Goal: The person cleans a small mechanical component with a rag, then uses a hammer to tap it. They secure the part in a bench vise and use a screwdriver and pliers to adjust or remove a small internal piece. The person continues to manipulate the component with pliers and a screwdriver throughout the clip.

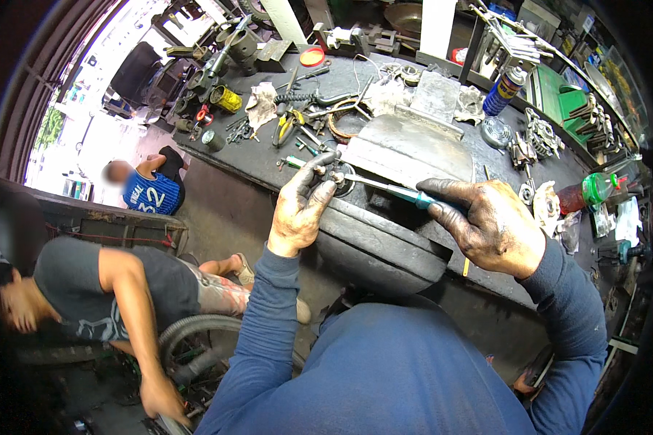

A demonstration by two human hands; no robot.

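My right hand point(490, 225) is closed round the teal handle of a screwdriver point(384, 185), its index finger stretched along the grip. The screwdriver's shaft points left, and its tip reaches the fingertips of my left hand point(302, 210). Those fingers are pinched on a small metal part, partly hidden by them, whose kind I cannot make out. Just beside them is a dark round piece point(348, 187); whether it belongs to the held part I cannot tell. Both hands are over the near edge of a dark workbench point(261, 170), by a large curved black casing point(377, 243).
Pliers point(289, 127) and scattered tools lie beyond my left hand. A metal plate point(406, 148) covers the bench's middle. A blue spray can point(504, 90) and a red bottle with green top point(591, 190) stand right. One person point(116, 290) is close on my left beside a wheel point(196, 341); another sits farther off.
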